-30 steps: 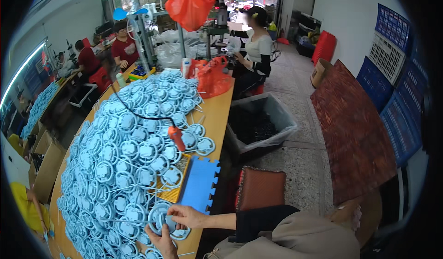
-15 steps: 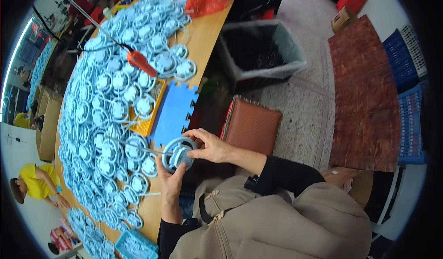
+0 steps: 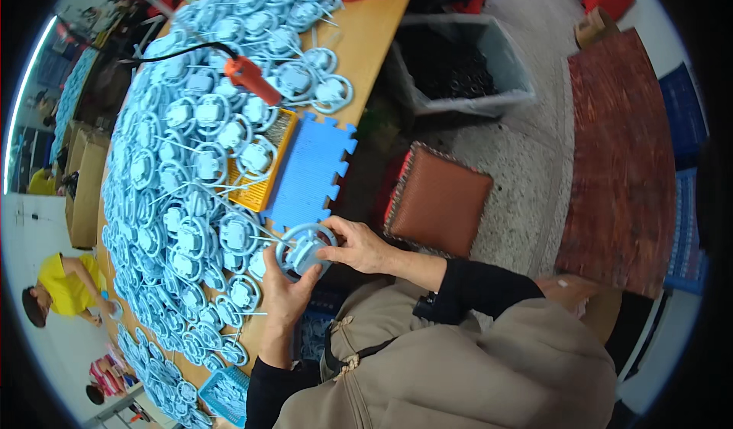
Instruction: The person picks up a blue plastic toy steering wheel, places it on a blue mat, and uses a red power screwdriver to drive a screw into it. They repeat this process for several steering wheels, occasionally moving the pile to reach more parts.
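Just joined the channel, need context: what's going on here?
A person is holding one light-blue ring-shaped part between the left hand and right hand, by the table edge. A heap of similar parts spreads over the table to the left. Beyond the hands lies a blue foam mat, with a yellow basket beside it. Someone in a yellow top is across the table.

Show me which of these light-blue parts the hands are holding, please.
The light-blue part between left hand and right hand, just below the blue mat in view; the heaped parts are in neither hand.
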Tool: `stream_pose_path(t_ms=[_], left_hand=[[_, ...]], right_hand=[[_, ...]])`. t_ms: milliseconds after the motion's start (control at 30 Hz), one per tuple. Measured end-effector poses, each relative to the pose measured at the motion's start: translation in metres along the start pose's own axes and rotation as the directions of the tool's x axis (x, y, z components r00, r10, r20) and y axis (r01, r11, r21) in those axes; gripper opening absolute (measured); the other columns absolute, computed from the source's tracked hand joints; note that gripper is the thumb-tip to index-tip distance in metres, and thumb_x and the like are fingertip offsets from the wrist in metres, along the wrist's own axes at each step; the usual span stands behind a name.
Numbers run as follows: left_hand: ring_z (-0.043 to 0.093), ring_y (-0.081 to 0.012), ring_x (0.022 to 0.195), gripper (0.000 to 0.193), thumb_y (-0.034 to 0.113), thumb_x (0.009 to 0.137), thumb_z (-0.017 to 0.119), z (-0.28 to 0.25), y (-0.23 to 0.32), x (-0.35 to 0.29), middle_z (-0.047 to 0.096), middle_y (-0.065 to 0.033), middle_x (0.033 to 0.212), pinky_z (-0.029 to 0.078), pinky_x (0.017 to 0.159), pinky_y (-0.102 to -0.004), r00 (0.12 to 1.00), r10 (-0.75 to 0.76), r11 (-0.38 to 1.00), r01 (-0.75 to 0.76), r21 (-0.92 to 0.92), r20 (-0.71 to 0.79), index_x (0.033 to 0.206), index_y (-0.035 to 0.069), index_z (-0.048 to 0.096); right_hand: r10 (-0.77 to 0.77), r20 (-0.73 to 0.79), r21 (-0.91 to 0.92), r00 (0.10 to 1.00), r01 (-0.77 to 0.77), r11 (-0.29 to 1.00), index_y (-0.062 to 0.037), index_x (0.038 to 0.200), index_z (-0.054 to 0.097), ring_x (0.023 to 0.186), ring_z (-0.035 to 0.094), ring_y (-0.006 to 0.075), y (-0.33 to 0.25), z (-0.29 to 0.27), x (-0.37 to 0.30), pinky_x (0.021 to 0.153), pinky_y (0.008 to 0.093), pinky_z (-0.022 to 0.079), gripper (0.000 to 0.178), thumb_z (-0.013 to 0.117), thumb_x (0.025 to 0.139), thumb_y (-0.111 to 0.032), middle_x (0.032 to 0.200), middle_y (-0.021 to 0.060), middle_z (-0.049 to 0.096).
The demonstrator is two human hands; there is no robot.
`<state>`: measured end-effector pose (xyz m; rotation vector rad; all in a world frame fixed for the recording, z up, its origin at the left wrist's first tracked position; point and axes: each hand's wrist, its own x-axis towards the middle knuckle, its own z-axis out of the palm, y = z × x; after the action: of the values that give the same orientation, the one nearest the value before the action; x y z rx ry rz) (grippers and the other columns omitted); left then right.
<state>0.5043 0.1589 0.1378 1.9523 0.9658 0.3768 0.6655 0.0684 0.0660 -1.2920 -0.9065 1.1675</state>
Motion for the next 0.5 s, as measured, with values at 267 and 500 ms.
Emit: stream_pose_path(t_ms=[267, 500], left_hand=[[0.056, -0.0177, 0.101, 0.059, 0.012, 0.078, 0.079, -0.021, -0.063, 0.017, 0.057, -0.0088, 0.11, 0.048, 0.087, -0.0327, 0.984, -0.137, 0.884, 0.175, -0.433, 0.117, 0.124, 0.001, 0.043], [0.058, -0.0177, 0.098, 0.047, 0.001, 0.083, 0.064, -0.101, -0.13, -0.019, 0.057, -0.0076, 0.109, 0.049, 0.083, -0.032, 0.851, -0.487, 0.638, 0.191, -0.746, -0.199, 0.126, 0.004, 0.046]], right_hand=[[0.051, -0.062, -0.069, 0.997, -0.055, 0.996, -0.0001, 0.118, 0.058, 0.086, 0.062, 0.0168, 0.01, 0.014, 0.037, 0.076, 0.0318, 0.051, 0.048, 0.076, 0.081, -0.026, 0.1, 0.0117, 0.064], [-0.044, -0.301, -0.518, 0.953, -0.124, 0.846, 0.0001, 0.11, 0.062, 0.096, 0.062, 0.0271, 0.032, -0.072, 0.073, 0.084, 0.0372, 0.051, 0.04, 0.075, 0.078, -0.022, 0.108, 0.0158, 0.059]])
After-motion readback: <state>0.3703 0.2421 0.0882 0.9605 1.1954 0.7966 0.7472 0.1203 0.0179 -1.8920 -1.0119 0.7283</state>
